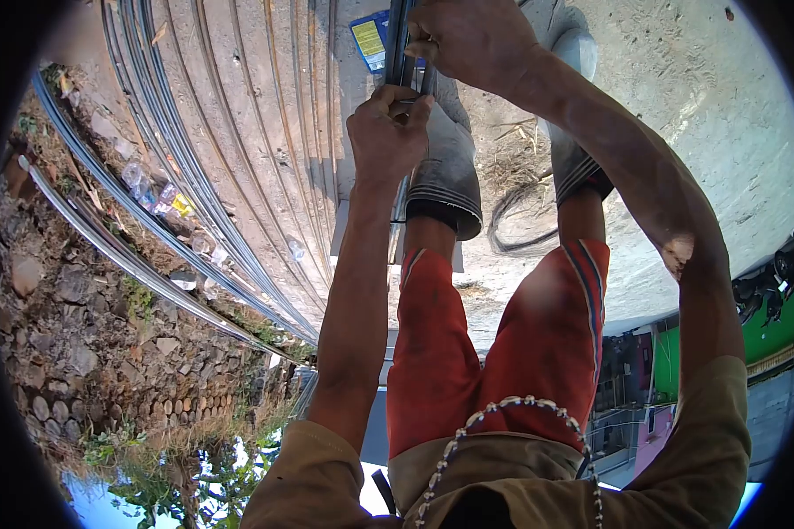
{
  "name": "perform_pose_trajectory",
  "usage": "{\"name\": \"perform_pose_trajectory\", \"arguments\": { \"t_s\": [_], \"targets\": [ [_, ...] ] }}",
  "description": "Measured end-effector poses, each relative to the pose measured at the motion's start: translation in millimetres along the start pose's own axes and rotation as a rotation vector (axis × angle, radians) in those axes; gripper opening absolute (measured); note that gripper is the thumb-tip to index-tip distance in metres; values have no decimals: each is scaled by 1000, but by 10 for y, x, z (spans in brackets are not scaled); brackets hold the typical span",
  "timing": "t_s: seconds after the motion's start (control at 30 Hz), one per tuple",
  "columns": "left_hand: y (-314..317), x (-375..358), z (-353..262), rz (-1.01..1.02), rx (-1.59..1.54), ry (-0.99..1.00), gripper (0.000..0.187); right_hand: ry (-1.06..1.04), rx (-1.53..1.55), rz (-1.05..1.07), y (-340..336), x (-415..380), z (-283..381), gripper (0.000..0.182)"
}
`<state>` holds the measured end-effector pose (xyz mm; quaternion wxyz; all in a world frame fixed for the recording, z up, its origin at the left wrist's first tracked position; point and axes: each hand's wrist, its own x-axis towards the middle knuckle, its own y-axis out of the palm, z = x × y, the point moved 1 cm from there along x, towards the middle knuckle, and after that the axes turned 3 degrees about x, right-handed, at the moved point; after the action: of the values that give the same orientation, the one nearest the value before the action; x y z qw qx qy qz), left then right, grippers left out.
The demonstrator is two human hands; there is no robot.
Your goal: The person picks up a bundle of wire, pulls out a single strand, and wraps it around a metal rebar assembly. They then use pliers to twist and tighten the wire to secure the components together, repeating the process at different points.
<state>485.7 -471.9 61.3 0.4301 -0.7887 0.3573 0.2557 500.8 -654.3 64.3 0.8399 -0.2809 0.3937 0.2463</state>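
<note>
My left hand [386, 137] is closed, with thumb and fingers pinched around the lower end of a thin dark metal bar [429, 81]. Above it, my right hand [476, 44] curls its fingers at the upper part of the same bar, near the top edge of the view. A bundle of dark steel bars [397, 48] stretches lengthwise right beside both hands. My right fingers partly hide the bars, so their exact contact is hard to see. A blue and yellow packet [370, 40] lies on the ground just left of the bars.
Long steel rods [207, 79] run across the concrete on the left, with bent blue-grey rods [176, 203] beyond. Rubber boots [445, 167] are on my feet. Coiled wire [507, 225] and dry straw [520, 159] lie between them. Rubble [71, 344] borders the far left.
</note>
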Motion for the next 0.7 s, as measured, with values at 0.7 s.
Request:
{"name": "perform_pose_trajectory", "arguments": {
  "t_s": [0.7],
  "targets": [
    [-68, 48, -18, -61, 46, 31, 28, -433, 1003, -16, 977, 74, -587, 54]
  ]
}}
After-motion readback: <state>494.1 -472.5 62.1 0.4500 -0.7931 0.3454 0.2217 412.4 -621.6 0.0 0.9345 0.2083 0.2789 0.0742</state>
